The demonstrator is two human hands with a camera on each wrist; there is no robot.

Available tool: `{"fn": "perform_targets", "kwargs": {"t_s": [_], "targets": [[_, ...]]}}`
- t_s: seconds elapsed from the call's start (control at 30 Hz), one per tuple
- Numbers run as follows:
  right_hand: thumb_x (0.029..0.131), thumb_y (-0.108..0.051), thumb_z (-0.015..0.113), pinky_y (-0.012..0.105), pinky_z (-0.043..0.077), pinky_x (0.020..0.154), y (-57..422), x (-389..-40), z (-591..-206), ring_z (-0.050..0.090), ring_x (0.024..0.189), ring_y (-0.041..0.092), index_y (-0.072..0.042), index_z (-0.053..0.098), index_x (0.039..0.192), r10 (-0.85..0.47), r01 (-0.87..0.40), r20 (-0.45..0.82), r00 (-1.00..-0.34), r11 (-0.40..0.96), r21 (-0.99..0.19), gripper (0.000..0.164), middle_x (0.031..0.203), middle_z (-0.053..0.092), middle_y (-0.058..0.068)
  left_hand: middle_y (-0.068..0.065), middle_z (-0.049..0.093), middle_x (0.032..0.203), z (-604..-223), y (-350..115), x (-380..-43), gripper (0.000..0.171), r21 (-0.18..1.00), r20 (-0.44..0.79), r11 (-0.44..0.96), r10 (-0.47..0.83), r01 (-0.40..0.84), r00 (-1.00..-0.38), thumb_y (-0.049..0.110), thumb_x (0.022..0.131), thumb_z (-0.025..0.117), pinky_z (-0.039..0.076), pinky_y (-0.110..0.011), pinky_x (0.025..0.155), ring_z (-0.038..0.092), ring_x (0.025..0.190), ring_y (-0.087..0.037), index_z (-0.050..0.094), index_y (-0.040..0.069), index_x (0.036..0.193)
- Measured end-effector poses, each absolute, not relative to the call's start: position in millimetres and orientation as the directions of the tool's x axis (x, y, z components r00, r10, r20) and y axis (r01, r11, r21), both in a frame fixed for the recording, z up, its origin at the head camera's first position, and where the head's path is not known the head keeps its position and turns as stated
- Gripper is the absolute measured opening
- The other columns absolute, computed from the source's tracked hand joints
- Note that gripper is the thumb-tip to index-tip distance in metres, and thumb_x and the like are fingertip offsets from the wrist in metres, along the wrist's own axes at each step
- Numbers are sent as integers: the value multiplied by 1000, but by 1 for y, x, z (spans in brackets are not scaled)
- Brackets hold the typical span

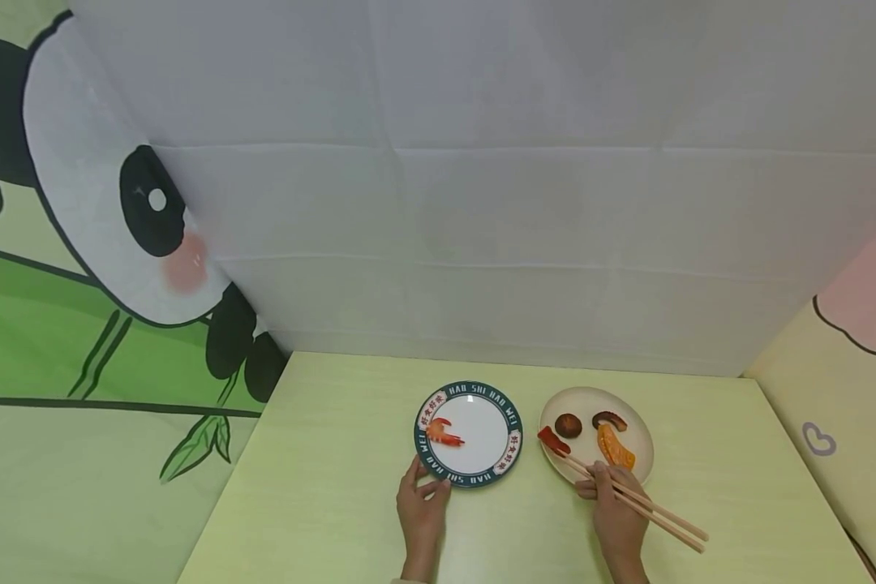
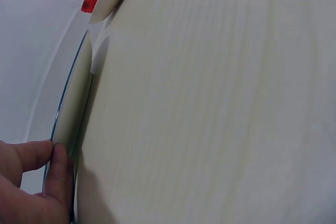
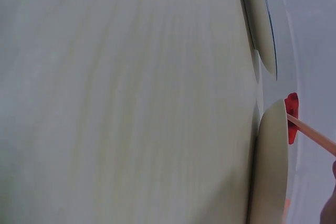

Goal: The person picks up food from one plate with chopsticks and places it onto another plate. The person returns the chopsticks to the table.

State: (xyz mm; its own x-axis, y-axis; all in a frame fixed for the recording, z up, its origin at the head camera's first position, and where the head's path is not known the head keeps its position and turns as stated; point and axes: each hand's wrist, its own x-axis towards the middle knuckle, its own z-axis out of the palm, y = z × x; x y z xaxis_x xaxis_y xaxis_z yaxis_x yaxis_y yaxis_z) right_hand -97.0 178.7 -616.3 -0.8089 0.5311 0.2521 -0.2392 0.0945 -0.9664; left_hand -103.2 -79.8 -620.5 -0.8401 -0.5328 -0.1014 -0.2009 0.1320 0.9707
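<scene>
My left hand [image 1: 423,513] pinches the near-left rim of a plate with a dark green lettered border [image 1: 513,418]; the left wrist view shows thumb and fingers [image 2: 56,174] on its edge. An orange shrimp [image 1: 445,433] lies on the left of that plate. In my right hand [image 1: 617,515] is a pair of wooden chopsticks [image 1: 660,517]. Their tips meet a red food piece [image 1: 553,441] at the left rim of a beige plate [image 1: 638,422]. This red piece [image 3: 292,119] shows above the rim in the right wrist view; whether it touches the plate I cannot tell.
The beige plate also bears a round brown mushroom [image 1: 568,426], a dark brown curved slice [image 1: 609,420] and an orange piece [image 1: 616,448]. Both plates stand side by side on a pale yellow table [image 1: 321,487]. A white cloth wall [image 1: 518,243] rises behind the table's far edge.
</scene>
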Motion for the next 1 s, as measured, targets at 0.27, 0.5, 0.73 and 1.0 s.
{"fn": "perform_targets", "kwargs": {"t_s": [0.27,0.5,0.73,1.0], "targets": [[102,7,62,23,58,54,183,-96,-619,73,60,3,14,76,92,540,-211,241,-806,118,-970,19,83,68,21,-20,61,118,-621,-81,-102,69,973,-91,134,-533,-190,-841,-9,80,79,56,-21,68,69,90,-26,55,-10,145],[102,7,62,22,58,54,186,-95,-620,72,60,4,16,75,93,554,-205,236,-799,117,-972,18,82,69,14,-20,61,118,-621,-81,-103,70,975,-92,125,-527,-184,-845,-9,80,79,55,-19,68,70,91,-27,55,-10,145],[102,6,62,21,58,55,189,-94,-623,72,60,1,17,74,95,572,-193,227,-788,120,-974,18,80,69,3,-20,61,117,-619,-79,-102,70,973,-97,128,-536,-195,-839,-10,80,79,54,-17,67,70,90,-27,55,-10,145],[102,6,62,20,58,55,192,-94,-625,71,60,0,16,75,95,577,-168,226,-785,152,-974,18,81,68,8,-20,60,118,-620,-79,-103,71,973,-103,120,-534,-195,-839,-10,80,79,54,-17,67,70,90,-25,54,-9,146]]}}
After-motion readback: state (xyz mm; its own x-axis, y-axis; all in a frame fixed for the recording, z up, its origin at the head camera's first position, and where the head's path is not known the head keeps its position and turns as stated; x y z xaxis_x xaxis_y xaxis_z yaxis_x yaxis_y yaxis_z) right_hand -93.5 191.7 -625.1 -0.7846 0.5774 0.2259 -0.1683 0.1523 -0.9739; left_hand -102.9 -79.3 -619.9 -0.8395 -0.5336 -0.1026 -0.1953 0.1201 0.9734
